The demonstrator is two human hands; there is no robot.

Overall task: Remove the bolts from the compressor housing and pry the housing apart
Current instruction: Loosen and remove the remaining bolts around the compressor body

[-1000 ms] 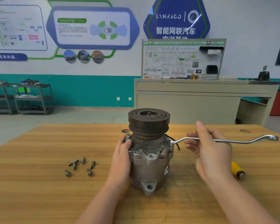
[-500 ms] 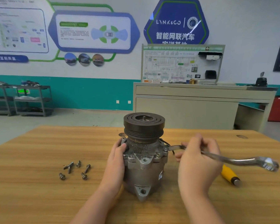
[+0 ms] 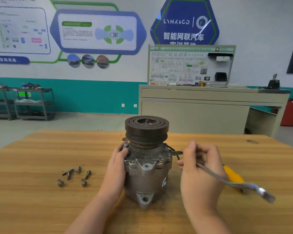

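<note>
The broad wooden table with its yellow-brown grain (image 3: 41, 166) fills my view, and standing upright in the middle of it, close in front of me, is the grey cast-metal compressor housing (image 3: 145, 179) with its dark grooved pulley (image 3: 146, 129) on top. It looks heavy and rigid, solid enough to stand on its own base, though I judge a sideways pull on a bolt could twist or tip it, so it wants bracing. My left hand (image 3: 116, 169) does that: palm flat on the left flank, fingers curled round the upper flange just under the pulley, thumb pressed on the gritty, oily-looking collar. That film may make the casting slippery, so the ribbed flange and mounting ears seem the best places to hold. My right hand (image 3: 200, 169) is wrapped tight around the long bent silver ring wrench (image 3: 227, 181), fingers folded over the shaft; its near end trails down to my right, blurred, while the far end reaches the right-hand flange, where I cannot see the bolt head itself. Behind the wrench, lying on the table, is a yellow-handled tool (image 3: 233, 176), perhaps a screwdriver, and I judge it would serve for prying at the seam. Smallest of all, a loose cluster of six short steel bolts with washers (image 3: 74, 176) lies on the wood well left of the housing, so much of the unbolting looks done.
</note>
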